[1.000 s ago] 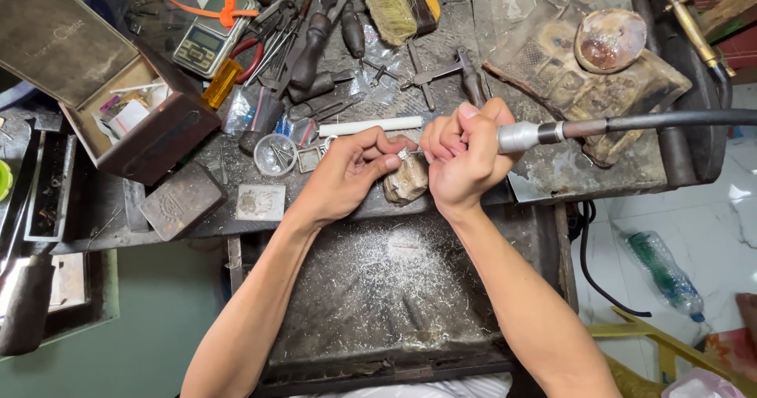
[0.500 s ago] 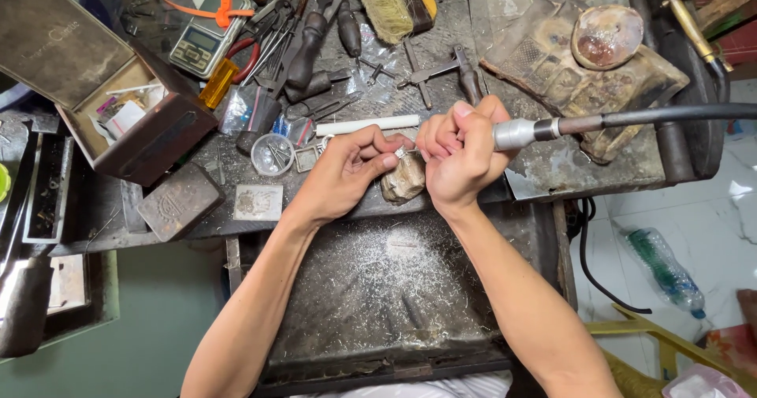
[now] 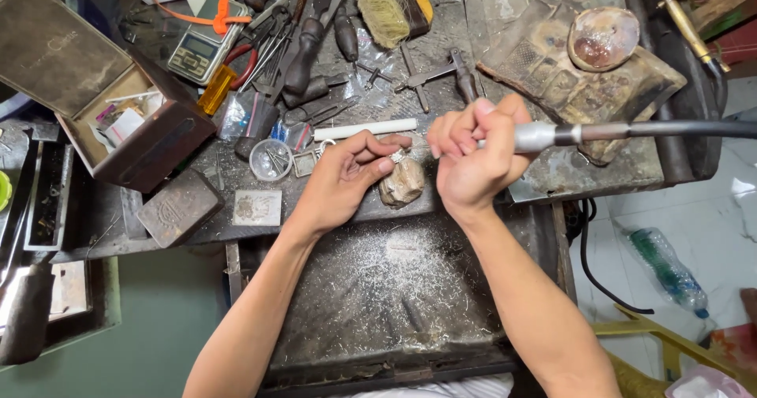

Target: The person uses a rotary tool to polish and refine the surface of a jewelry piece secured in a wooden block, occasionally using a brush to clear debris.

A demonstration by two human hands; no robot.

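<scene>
Fingers of the left hand (image 3: 341,179) pinch a small ring (image 3: 397,156) as before, while the right hand (image 3: 471,158) still grips the rotary handpiece (image 3: 544,135).

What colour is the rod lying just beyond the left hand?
White, a plain rod on the dark bench; the head view shows it clearly.

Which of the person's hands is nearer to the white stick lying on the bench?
The left hand. It sits just below the white stick, its fingers nearly under it. The right hand grips a rotary handpiece off to the stick's right end, a little farther away.
</scene>
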